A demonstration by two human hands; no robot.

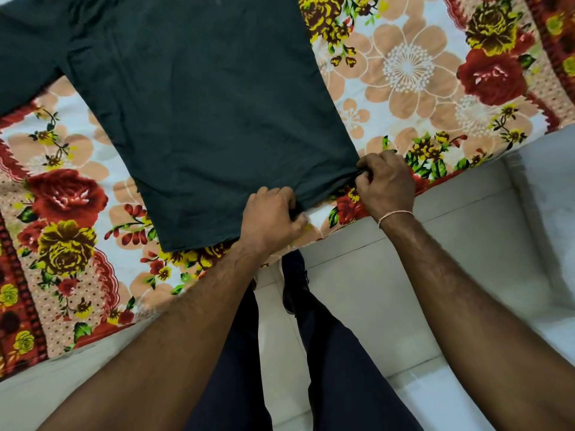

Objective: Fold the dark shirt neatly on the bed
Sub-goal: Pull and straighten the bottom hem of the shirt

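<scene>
Both forearms are bare to the lower edge of the view, with no sleeves showing. The left hand (pixel 270 217) wears no ring, band or watch. The right hand (pixel 385 185) has a thin, pale thread bracelet (pixel 395 215) tied round its wrist. Below the arms, the person wears dark navy trousers (pixel 329 353) and a dark lace-up shoe (pixel 295 284).

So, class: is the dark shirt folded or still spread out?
Spread out. The dark shirt lies flat on the bedsheet, one sleeve out; both hands grip its hem.
</scene>
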